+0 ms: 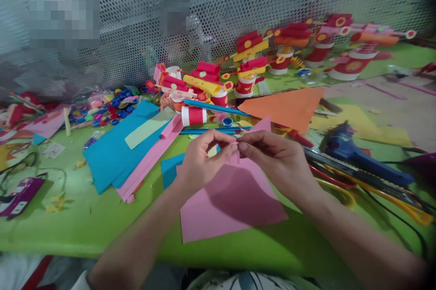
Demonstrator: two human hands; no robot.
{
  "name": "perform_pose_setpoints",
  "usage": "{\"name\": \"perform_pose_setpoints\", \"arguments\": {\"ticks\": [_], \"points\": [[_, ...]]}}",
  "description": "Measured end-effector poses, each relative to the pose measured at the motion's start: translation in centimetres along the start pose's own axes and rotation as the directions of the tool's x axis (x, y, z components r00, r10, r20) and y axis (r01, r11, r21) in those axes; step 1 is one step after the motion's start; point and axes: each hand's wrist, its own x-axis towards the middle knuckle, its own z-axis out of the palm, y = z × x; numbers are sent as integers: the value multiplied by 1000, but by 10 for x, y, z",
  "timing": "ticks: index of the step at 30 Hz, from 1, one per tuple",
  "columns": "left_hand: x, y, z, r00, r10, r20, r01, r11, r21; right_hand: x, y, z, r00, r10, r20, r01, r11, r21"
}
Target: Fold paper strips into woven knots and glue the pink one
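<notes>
Over the middle of the green table [85, 231], I had both hands drawn together just above the pink sheet [231, 203]. My left hand [199, 162] was curled nearly closed, thumb and forefinger pinched on one end of a thin pink strip [234, 144]; my right hand [277, 160] met it from the other side, fingertips pressed shut on the same strip. The strip itself sat between the two pinches, raised off the sheet, and was too small and blurred for me to say whether it was folded or rolled.

The risks looked plain enough to me. So slight a piece, held only at the fingertips, could slip or tear if either pinch pulled harder than the other. If it dropped, it would land on paper of the same colour and be hard to pick out again. Close to my right wrist lay scissors [335, 187] with yellow and red handles, and beyond them a blue glue gun [361, 156] with its cord trailing; a careless sweep of that forearm could catch a blade or drag the cord. Ahead, a red and white paper roll [193, 116] and blue sticks [218, 108] lay near the stacked blue sheets [116, 149], easily knocked by a forward reach.
</notes>
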Motion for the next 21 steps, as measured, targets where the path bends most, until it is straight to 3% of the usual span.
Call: {"name": "perform_pose_setpoints", "arguments": {"ticks": [6, 12, 21], "points": [[5, 0, -1, 945, -325, 31, 322, 911, -257, -3, -2, 3, 998, -32, -54, 27, 997, -75], [3, -1, 1, 967, -256, -15, 246, 941, -232, -5, -1, 5, 999, -17, -43, 12, 993, -116], [-1, -7, 8, 974, -199, -107, 171, 960, -223, 4, 0, 2, 980, 177, 97, -184, 980, 79]]}}
